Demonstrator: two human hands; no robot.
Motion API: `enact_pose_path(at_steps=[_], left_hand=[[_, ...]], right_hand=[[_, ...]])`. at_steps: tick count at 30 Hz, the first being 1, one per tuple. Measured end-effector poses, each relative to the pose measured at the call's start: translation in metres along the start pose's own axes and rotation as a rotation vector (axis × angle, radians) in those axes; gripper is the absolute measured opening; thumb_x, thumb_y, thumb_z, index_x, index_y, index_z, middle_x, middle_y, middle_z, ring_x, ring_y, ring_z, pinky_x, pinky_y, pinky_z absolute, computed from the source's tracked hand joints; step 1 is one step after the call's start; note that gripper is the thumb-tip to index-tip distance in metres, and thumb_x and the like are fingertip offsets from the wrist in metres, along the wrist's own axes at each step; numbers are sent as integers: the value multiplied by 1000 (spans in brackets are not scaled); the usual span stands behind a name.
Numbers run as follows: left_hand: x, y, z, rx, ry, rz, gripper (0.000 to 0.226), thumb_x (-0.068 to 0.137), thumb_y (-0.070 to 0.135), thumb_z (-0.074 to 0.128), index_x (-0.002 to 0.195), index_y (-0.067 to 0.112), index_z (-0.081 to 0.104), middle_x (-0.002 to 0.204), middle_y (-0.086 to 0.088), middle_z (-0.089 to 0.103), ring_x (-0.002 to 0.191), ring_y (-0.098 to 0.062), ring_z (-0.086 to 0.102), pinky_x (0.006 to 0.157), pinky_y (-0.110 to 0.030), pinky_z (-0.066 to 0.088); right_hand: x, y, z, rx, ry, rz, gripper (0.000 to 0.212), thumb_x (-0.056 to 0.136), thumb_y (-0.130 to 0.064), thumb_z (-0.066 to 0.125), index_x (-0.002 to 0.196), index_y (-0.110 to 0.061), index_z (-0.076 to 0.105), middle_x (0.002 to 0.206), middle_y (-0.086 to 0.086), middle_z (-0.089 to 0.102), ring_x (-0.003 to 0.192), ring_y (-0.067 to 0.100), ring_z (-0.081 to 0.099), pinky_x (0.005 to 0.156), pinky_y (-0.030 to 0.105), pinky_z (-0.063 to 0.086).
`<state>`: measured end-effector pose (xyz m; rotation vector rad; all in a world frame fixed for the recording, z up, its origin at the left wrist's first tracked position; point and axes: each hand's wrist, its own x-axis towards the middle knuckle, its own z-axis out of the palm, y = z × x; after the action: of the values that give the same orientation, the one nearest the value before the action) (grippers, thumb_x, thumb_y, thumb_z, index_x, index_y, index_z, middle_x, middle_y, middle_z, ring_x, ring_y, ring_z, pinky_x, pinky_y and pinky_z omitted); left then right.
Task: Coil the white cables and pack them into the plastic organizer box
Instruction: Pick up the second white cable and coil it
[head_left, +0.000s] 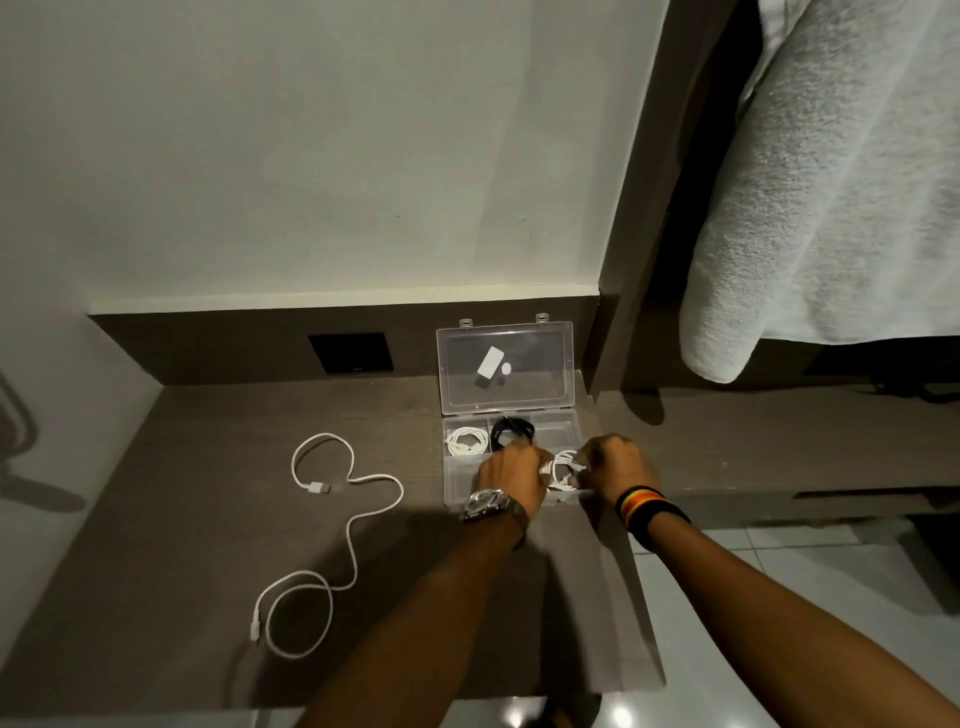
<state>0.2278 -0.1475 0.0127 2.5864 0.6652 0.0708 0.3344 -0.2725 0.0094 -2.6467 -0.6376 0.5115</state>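
Both hands grip one coiled white cable (563, 470) over the near-right compartment of the clear plastic organizer box (511, 457): the left hand (511, 470) pinches its left side, the right hand (615, 462) its right. Another white coil (466, 441) lies in the far-left compartment, beside a black coil (511, 431). A long loose white cable (332, 525) sprawls on the dark wooden tabletop (182, 493), left of the box.
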Motion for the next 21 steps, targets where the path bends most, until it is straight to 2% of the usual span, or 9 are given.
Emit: enact_pose_path(at_steps=[4, 7, 9, 11, 12, 14, 17, 21], left_hand=[[-31, -38, -25, -3, 169, 69, 28, 88, 25, 53, 109, 31, 69, 108, 4, 67, 93, -21, 64, 78, -34, 56], [-62, -80, -53, 48, 293, 38, 27, 87, 25, 53, 107, 31, 70, 104, 6, 65, 94, -18, 57, 82, -31, 49], [-92, -114, -71, 89, 382, -22, 26, 87, 23, 54, 106, 31, 70, 104, 8, 65, 95, -18, 54, 84, -32, 44], [-123, -149, -85, 117, 452, -108, 26, 86, 22, 55, 107, 30, 69, 107, 6, 65, 98, -21, 55, 87, -36, 42], [-136, -164, -90, 131, 471, -155, 27, 87, 22, 55, 109, 28, 69, 110, 4, 65, 100, -23, 56, 89, -37, 43], [-162, -193, -100, 177, 461, -264, 28, 89, 21, 55, 114, 25, 68, 114, -1, 65, 104, -26, 56, 92, -39, 43], [-190, -225, -105, 206, 344, -399, 30, 90, 21, 52, 117, 26, 66, 118, -2, 64, 108, -27, 55, 95, -38, 43], [-215, -254, -100, 262, 211, -499, 25, 87, 24, 52, 108, 23, 66, 113, -6, 65, 102, -29, 58, 85, -36, 49]], right_hand=[[-21, -6, -3, 177, 91, 7, 11, 85, -24, 79, 77, -22, 71, 84, 0, 73, 83, 22, 69, 78, 37, 59], [-44, -31, 4, 211, 188, -72, 15, 88, -23, 75, 74, -24, 67, 88, 0, 70, 83, 24, 68, 74, 34, 55], [-64, -62, 19, 198, 204, -178, 12, 90, -23, 71, 79, -26, 68, 95, 0, 66, 85, 23, 67, 73, 34, 54], [-85, -100, 42, 208, 140, -309, 6, 91, -23, 68, 92, -23, 73, 104, 2, 68, 88, 23, 68, 79, 40, 57], [-95, -118, 55, 199, 89, -387, 11, 91, -24, 66, 97, -21, 74, 107, 3, 69, 91, 24, 68, 82, 42, 57], [-116, -154, 84, 133, 8, -573, 20, 90, -25, 62, 105, -19, 74, 112, 5, 68, 100, 27, 65, 88, 41, 54], [-141, -192, 123, -1, -36, -810, 27, 89, -23, 56, 111, -20, 71, 117, 4, 66, 109, 27, 60, 94, 37, 49], [-153, -209, 162, -278, -51, -939, 34, 92, -27, 54, 123, -19, 66, 124, 6, 65, 119, 30, 55, 107, 41, 37]])
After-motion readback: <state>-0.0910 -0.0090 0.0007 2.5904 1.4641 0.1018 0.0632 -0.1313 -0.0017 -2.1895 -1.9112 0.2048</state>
